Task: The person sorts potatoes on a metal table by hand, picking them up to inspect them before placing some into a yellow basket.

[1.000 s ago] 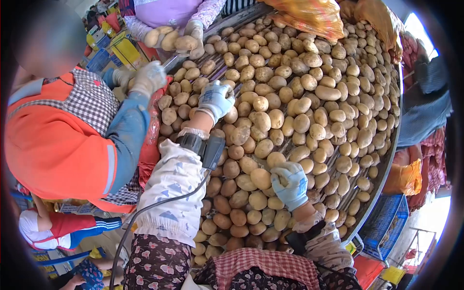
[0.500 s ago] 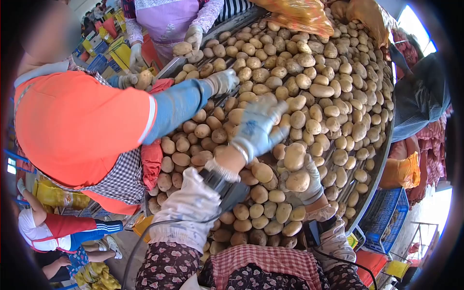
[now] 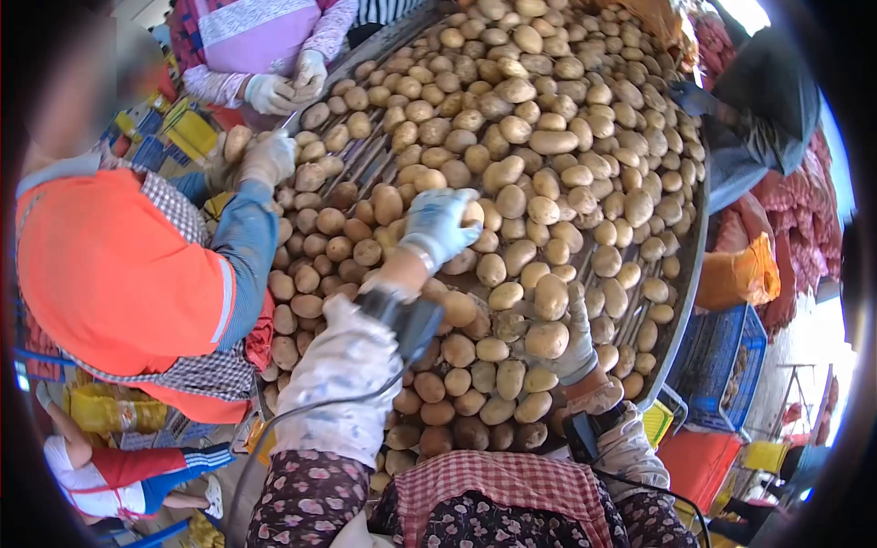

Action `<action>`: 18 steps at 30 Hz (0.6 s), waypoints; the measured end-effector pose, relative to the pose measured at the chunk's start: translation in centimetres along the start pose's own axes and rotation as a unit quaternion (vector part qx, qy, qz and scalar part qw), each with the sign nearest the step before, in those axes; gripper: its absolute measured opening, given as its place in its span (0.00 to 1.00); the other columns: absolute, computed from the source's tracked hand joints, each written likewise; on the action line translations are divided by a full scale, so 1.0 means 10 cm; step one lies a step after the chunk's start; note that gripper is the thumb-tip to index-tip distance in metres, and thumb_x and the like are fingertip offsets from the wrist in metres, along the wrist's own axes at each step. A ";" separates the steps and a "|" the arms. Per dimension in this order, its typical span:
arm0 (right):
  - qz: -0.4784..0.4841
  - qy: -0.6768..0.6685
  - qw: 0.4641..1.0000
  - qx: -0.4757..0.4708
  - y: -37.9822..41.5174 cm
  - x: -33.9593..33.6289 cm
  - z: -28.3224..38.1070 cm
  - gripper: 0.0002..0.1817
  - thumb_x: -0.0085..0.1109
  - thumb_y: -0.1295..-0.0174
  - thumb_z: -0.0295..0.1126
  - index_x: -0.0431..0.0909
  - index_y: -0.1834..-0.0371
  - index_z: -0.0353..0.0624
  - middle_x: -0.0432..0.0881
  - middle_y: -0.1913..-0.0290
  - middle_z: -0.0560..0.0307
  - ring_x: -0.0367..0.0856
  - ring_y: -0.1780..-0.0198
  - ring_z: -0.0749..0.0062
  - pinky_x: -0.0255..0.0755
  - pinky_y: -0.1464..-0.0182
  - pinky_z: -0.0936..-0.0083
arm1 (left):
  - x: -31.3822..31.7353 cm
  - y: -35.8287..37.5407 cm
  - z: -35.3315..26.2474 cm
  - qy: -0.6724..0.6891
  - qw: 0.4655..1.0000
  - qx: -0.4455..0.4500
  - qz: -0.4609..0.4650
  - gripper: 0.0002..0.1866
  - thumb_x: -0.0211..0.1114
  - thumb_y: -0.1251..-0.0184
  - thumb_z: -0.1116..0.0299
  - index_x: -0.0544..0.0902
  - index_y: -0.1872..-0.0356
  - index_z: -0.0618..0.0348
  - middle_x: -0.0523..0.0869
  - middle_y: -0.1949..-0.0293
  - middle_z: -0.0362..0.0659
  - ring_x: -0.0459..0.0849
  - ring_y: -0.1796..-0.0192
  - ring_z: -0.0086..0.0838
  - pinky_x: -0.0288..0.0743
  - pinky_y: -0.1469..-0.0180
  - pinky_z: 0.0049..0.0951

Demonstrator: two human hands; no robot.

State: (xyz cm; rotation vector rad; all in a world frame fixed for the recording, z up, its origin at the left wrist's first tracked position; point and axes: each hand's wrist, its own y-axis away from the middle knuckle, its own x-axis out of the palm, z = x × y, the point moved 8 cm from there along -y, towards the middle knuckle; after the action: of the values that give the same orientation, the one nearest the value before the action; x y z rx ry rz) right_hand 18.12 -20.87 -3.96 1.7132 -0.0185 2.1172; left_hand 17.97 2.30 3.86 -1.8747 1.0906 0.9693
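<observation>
My left hand (image 3: 437, 228), in a pale blue glove, reaches over the middle of the potato heap. Its fingers close around a potato (image 3: 472, 214). On the right, my right hand (image 3: 577, 340), also gloved, is closed around potatoes low over the heap. One held potato (image 3: 546, 339) rests against the palm side, and another potato (image 3: 551, 297) sits just above it by the fingers. Loose potatoes (image 3: 493, 382) lie around and below both hands on a slatted metal table (image 3: 358, 157).
To the left, a co-worker in orange (image 3: 119, 274) holds a potato (image 3: 238, 143) over the table edge. Another person in a purple apron (image 3: 256, 32) stands at the far side. A dark sleeve (image 3: 767, 100) reaches in from the right. Blue crates (image 3: 722, 365) stand beyond the metal rim.
My left hand has moved left and its fingers have closed on a potato. My right hand keeps its potatoes. The orange-clad co-worker's outstretched arm has drawn back; the far person's hands have come together.
</observation>
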 end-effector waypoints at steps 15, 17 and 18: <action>0.087 -0.073 0.991 -0.069 0.12 0.26 0.00 0.38 0.48 0.35 0.64 0.65 0.31 0.48 0.70 0.32 0.50 0.68 0.33 0.51 0.65 0.32 0.50 | 0.22 1.95 -0.18 -0.119 0.992 -0.028 -0.014 0.39 0.60 0.38 0.46 0.65 0.28 0.51 0.60 0.26 0.56 0.53 0.25 0.58 0.43 0.27 0.62; 0.056 -0.036 0.994 -0.090 0.16 0.15 0.02 0.36 0.48 0.34 0.62 0.66 0.32 0.48 0.71 0.33 0.52 0.68 0.33 0.53 0.64 0.31 0.51 | 0.43 2.09 -0.03 -0.158 0.984 -0.027 0.080 0.43 0.62 0.41 0.46 0.61 0.25 0.51 0.56 0.23 0.51 0.46 0.22 0.58 0.37 0.25 0.59; 0.040 -0.013 0.993 -0.107 0.16 0.06 0.01 0.35 0.49 0.33 0.61 0.67 0.32 0.48 0.71 0.33 0.53 0.68 0.33 0.54 0.64 0.31 0.51 | 0.44 2.09 -0.02 -0.158 0.984 -0.024 0.084 0.43 0.62 0.41 0.46 0.61 0.25 0.51 0.56 0.23 0.51 0.46 0.22 0.58 0.37 0.25 0.59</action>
State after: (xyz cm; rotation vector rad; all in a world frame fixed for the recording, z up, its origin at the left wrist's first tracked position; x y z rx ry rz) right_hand 17.65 -22.17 -2.96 1.6380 -0.3149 2.0642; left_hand 0.59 -6.87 -4.55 -1.6136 1.0508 1.3479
